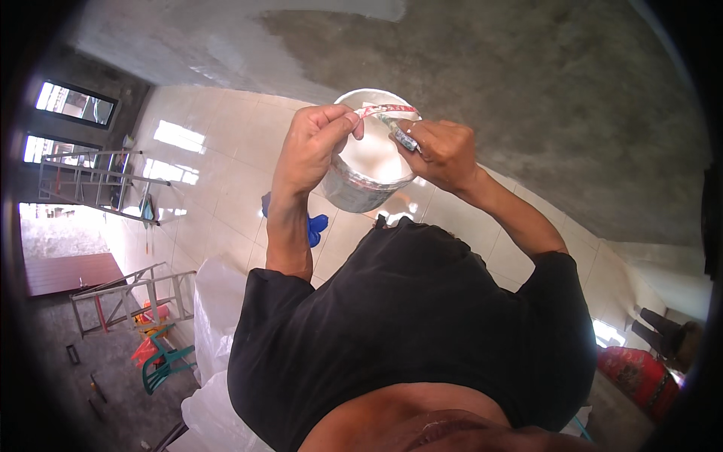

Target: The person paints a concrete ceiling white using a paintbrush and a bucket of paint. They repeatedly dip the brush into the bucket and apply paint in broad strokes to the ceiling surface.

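A bucket (354,190) of smooth white paint-like material (374,154) stands on the floor ahead of me, its outside smeared. Over its mouth, my left hand (312,143) is closed, thumb and fingertips pinching the left end of a curved red-and-white strip (384,110). My right hand (444,154) is wrapped around a paint-spattered, greenish handle (405,140) just below the strip's right end. Strip and handle appear to meet, but whether they are one tool I cannot tell. Fingers hide part of the handle.
A grey wall (512,83), partly coated lighter, rises beyond the bucket. Blue slippers (317,228) lie on the tiled floor (226,166). Metal ladders (98,179), a green chair (162,365) and white plastic sheeting (218,316) are to the left. Another person (663,331) is far right.
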`<action>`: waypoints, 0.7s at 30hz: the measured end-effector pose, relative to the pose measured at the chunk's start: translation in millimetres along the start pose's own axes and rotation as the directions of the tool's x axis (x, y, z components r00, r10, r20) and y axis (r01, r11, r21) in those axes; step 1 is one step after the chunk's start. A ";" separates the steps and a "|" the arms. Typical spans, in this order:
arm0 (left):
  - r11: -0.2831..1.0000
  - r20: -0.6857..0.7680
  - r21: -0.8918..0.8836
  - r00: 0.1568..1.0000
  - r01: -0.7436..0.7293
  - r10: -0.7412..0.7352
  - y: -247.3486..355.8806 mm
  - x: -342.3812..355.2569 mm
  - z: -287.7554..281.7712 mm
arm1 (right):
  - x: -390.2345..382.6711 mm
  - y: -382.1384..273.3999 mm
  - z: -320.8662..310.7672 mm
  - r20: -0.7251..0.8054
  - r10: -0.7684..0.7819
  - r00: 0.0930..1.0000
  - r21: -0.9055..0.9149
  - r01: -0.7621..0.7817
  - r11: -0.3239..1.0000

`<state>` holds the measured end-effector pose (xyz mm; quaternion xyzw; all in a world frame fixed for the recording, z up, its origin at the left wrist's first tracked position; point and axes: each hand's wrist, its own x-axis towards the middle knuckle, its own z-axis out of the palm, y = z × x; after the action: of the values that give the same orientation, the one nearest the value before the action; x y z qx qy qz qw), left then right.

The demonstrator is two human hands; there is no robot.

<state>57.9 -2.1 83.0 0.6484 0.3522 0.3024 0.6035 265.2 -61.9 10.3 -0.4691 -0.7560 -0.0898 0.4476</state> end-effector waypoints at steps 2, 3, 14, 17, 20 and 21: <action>1.000 -0.015 -0.007 1.000 -0.024 0.024 -1.6 0.0 0.1 | 1.7 -5.5 -4.6 -0.063 0.014 0.998 0.026 -0.013 1.000; 0.999 -0.027 -0.012 0.999 -0.042 0.042 -3.3 0.4 0.5 | 2.1 -7.7 -7.1 -0.094 0.022 0.995 0.040 -0.018 0.999; 0.994 -0.091 -0.053 0.991 -0.100 0.095 -11.4 2.3 9.7 | 3.4 -13.5 -21.8 0.433 0.628 0.647 0.618 -0.720 0.316; 0.995 -0.137 0.003 0.986 -0.096 0.096 -13.0 5.0 12.3 | 2.4 -10.8 -22.9 0.442 0.649 0.619 0.643 -0.723 0.251; 0.989 -0.149 0.062 0.979 -0.134 0.142 -17.3 0.4 6.1 | -10.1 -8.5 -12.0 0.304 0.599 0.741 0.723 -0.588 0.362; 0.987 -0.152 0.058 0.976 -0.147 0.154 -18.3 -2.0 4.1 | -10.6 -8.7 -12.6 0.218 0.521 0.825 0.637 -0.525 0.565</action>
<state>58.4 -5.6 64.5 0.6612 0.3552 0.3889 0.5342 267.4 -80.3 12.0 -0.4771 -0.5636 0.3267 0.5899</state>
